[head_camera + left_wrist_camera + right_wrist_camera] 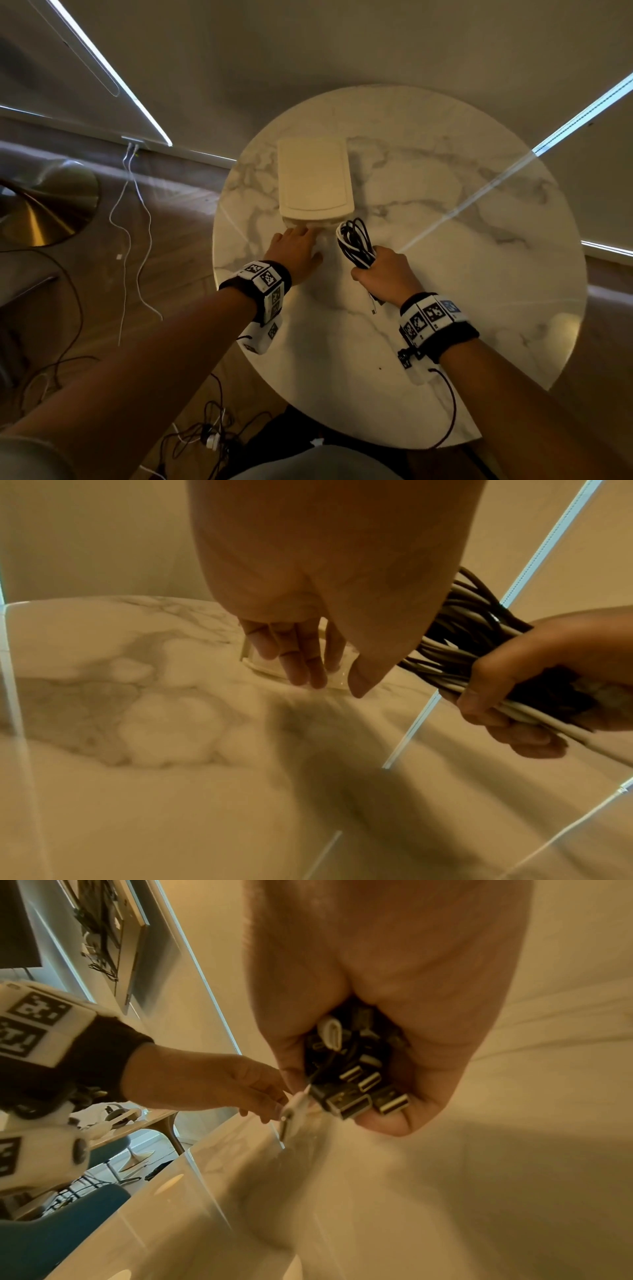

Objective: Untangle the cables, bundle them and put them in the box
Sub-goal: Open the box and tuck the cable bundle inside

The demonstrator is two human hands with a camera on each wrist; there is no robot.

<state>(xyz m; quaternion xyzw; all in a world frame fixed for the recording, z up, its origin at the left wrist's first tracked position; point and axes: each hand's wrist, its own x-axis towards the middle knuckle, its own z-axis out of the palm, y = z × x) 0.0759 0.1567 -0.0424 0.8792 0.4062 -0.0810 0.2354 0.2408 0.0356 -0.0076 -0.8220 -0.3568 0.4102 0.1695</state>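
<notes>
A brass lamp base [44,209] stands on the floor beside the marble table [479,274].

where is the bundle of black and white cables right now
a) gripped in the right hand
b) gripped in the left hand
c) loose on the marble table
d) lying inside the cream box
a: the right hand has its fingers curled round the bundle of black and white cables, above the round marble table; the cream plastic box has its lid on, and the left hand reaches toward it with straight fingers.

Left hand [308,653] near box [263,666]
</notes>
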